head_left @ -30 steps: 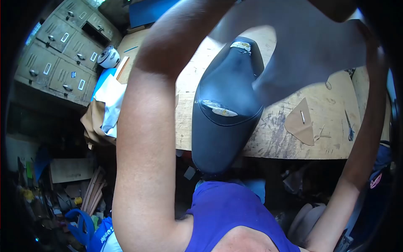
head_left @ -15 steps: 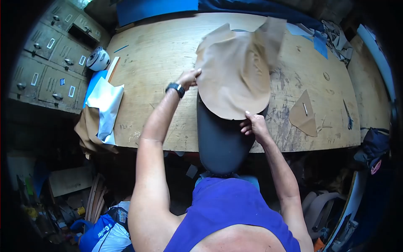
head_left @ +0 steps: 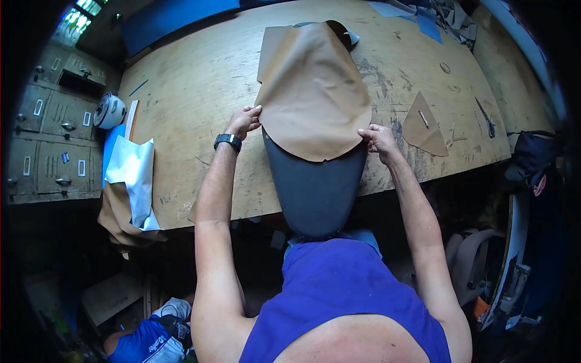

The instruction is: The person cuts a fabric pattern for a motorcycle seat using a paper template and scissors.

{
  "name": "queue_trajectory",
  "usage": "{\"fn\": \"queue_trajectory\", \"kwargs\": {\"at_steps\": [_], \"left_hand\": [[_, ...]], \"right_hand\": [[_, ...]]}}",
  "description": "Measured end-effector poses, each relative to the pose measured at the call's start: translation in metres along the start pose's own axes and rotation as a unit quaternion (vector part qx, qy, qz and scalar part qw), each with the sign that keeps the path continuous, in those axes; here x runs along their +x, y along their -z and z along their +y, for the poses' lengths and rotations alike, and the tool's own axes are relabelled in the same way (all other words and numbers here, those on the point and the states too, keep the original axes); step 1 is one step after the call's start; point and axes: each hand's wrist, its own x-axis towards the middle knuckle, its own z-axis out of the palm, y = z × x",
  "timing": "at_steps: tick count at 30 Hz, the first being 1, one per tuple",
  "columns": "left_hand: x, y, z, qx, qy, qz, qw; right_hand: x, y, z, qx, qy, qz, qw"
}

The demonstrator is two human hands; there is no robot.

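A tan vinyl-like sheet (head_left: 315, 103) with a rounded near edge lies draped over a long dark padded seat (head_left: 318, 187), which looks like a motorcycle seat. The seat's bare near end juts past the table edge towards my body. My left hand (head_left: 245, 121), with a watch on its wrist, pinches the sheet's left edge. On the opposite side, my right hand (head_left: 379, 142) grips the lower right edge between thumb and fingers. Soft wrinkles run across the sheet's middle. At the far end, part of the seat shows from under it.
The wooden table (head_left: 200, 121) carries a tan offcut (head_left: 423, 130) with a pen-like stick on it, scissors (head_left: 485, 118) and a blue pencil-like stick (head_left: 138, 88). Folded white material (head_left: 136, 169) hangs over the left edge near a white pot-like container (head_left: 110, 111). Metal lockers (head_left: 60, 139) stand left.
The sheet's raised far right part has come down, and the sheet lies flatter over the seat. My right hand has moved from the near edge up to the right edge. The view has shifted.
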Motion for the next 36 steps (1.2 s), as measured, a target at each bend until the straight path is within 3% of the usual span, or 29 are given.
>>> {"fn": "queue_trajectory", "kwargs": {"at_steps": [3, 11, 17, 19, 24, 27, 28, 32, 35, 36], "left_hand": [[0.0, -0.003, -0.002, -0.012, 0.004, 0.001, 1.0], [0.011, 0.0, -0.013, 0.018, -0.017, 0.035, 0.999], [0.027, 0.016, -0.033, 0.013, -0.001, -0.004, 1.0], [0.0, -0.003, -0.015, 0.013, -0.009, 0.042, 0.999], [0.028, 0.013, -0.009, -0.09, 0.053, 0.037, 0.994], [0.054, 0.021, 0.001, -0.081, 0.087, 0.035, 0.992], [0.062, 0.025, 0.007, -0.064, 0.098, 0.032, 0.993], [0.111, 0.051, 0.003, -0.059, 0.097, 0.024, 0.993], [0.102, 0.02, 0.007, 0.008, 0.032, 0.157, 0.987], [0.09, 0.007, 0.011, 0.043, 0.02, 0.183, 0.982]], "right_hand": [[0.003, -0.003, 0.001, -0.029, 0.008, 0.039, 0.999], [0.004, 0.002, -0.003, -0.023, -0.003, -0.003, 1.0], [0.029, 0.016, 0.004, 0.057, -0.038, 0.054, 0.996], [0.038, 0.016, 0.006, 0.077, -0.064, 0.065, 0.993], [0.057, 0.016, -0.002, 0.054, 0.001, 0.092, 0.994], [0.082, 0.017, -0.004, 0.079, 0.021, 0.101, 0.992], [0.102, 0.011, 0.005, 0.085, 0.072, 0.133, 0.985], [0.114, 0.018, 0.011, -0.046, 0.128, 0.194, 0.971], [0.101, 0.019, 0.008, -0.098, 0.137, 0.205, 0.964], [0.102, 0.02, 0.007, -0.06, 0.113, 0.183, 0.975]]}}
